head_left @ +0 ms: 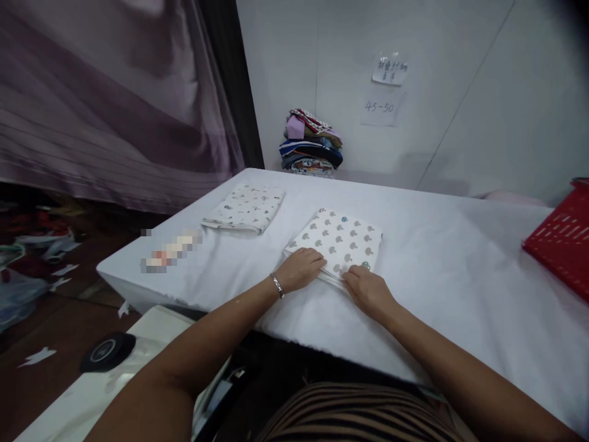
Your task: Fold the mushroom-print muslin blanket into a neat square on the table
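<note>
Biggest worry I've got here: the folded spotted cloth (338, 242) is a loose stack of layers, and both my hands sit only on its near edge. If I push or drag from that edge, I reckon the top layers slide over the lower ones and the fold goes crooked, or the white cover on the worktop (442, 258) bunches up underneath. It also isn't far from the near edge of the worktop, so a pull toward me could tip it off.

Where things are: the cloth lies roughly mid-worktop, a bit toward the near edge. My left hand (300, 268) rests flat on its near left corner, fingers together and pressed down. My right hand (367, 290) is at the near right corner, fingers curled onto the edge; I can't tell if it's actually pinching a layer or just resting.

Other stuff: a second folded cloth (246, 207) lies well apart toward the left edge, a pile of folded clothes (311, 144) sits at the far edge by the wall, and a red basket (564, 242) is at the right edge.
</note>
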`<move>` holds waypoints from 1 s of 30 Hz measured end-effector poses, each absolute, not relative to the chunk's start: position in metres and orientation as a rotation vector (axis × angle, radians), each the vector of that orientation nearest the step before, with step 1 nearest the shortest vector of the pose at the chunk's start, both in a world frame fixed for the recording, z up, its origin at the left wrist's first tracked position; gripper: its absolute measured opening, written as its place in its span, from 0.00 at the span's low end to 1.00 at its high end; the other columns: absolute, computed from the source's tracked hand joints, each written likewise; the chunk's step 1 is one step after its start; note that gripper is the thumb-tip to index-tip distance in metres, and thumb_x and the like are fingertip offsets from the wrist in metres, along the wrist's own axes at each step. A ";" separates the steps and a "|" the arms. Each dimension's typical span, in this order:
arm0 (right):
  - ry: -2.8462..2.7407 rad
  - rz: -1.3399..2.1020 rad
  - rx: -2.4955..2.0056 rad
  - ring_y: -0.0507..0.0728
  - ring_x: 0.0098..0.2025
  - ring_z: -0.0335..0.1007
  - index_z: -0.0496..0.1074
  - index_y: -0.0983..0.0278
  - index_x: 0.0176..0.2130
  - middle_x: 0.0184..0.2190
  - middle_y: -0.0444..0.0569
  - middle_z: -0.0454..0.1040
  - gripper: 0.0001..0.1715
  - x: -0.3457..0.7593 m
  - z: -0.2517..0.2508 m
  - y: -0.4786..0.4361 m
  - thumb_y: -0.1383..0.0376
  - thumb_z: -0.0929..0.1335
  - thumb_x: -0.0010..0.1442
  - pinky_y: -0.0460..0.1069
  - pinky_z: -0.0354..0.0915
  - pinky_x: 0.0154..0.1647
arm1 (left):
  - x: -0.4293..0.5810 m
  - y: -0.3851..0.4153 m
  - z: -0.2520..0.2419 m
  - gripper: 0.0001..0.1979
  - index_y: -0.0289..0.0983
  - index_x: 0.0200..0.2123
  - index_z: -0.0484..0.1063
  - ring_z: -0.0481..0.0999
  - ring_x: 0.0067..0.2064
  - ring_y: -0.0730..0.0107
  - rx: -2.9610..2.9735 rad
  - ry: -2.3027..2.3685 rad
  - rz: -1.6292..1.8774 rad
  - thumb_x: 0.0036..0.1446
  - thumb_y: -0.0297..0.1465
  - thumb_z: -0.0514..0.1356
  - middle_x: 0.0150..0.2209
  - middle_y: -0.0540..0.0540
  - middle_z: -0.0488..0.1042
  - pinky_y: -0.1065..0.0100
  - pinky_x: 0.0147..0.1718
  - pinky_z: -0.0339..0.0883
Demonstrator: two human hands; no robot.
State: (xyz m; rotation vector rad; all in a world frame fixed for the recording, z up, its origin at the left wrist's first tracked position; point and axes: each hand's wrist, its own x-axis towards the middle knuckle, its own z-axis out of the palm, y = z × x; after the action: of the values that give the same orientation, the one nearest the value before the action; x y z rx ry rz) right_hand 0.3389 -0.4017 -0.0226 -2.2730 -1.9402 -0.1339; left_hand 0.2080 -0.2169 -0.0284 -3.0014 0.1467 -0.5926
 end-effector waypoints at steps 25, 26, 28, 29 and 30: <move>-1.985 -0.188 -2.204 0.55 0.35 0.64 0.69 0.62 0.40 0.34 0.50 0.69 0.13 0.336 -0.028 -0.400 0.65 0.58 0.66 0.47 0.54 0.27 | 0.185 -0.193 -0.038 0.10 0.36 0.37 0.71 0.69 0.42 0.67 -3.013 0.012 -0.760 0.58 0.22 0.51 0.38 0.44 0.73 0.64 0.42 0.64; -2.006 -0.210 -2.190 0.55 0.35 0.63 0.70 0.62 0.39 0.33 0.50 0.69 0.13 0.336 -0.029 -0.401 0.66 0.57 0.66 0.47 0.54 0.27 | 0.184 -0.193 -0.039 0.11 0.37 0.37 0.71 0.69 0.42 0.67 -2.996 0.020 -0.765 0.59 0.22 0.50 0.38 0.44 0.73 0.64 0.42 0.64; -2.052 -0.256 -2.171 0.55 0.34 0.62 0.70 0.62 0.38 0.32 0.49 0.69 0.14 0.337 -0.031 -0.402 0.67 0.56 0.66 0.47 0.53 0.27 | 0.181 -0.193 -0.042 0.11 0.37 0.37 0.71 0.70 0.42 0.67 -2.977 0.037 -0.761 0.60 0.22 0.49 0.38 0.45 0.73 0.64 0.41 0.64; -2.067 -0.273 -2.168 0.55 0.33 0.62 0.70 0.62 0.37 0.31 0.49 0.68 0.15 0.337 -0.032 -0.402 0.67 0.56 0.66 0.47 0.52 0.27 | 0.179 -0.193 -0.044 0.11 0.37 0.38 0.71 0.70 0.42 0.67 -2.978 0.040 -0.756 0.60 0.22 0.50 0.38 0.45 0.73 0.64 0.41 0.64; -2.077 -0.284 -2.163 0.55 0.33 0.62 0.69 0.62 0.37 0.31 0.49 0.68 0.15 0.337 -0.032 -0.403 0.66 0.56 0.66 0.47 0.53 0.27 | 0.178 -0.193 -0.045 0.11 0.37 0.38 0.71 0.70 0.42 0.67 -2.988 0.038 -0.750 0.60 0.22 0.50 0.38 0.45 0.74 0.64 0.41 0.64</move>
State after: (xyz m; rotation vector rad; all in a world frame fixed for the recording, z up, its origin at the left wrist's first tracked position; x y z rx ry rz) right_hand 0.3374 -0.4026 -0.0321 -2.1632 -2.0772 -0.2840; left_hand 0.1780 -0.1933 -0.0455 -2.9882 0.0383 -0.7505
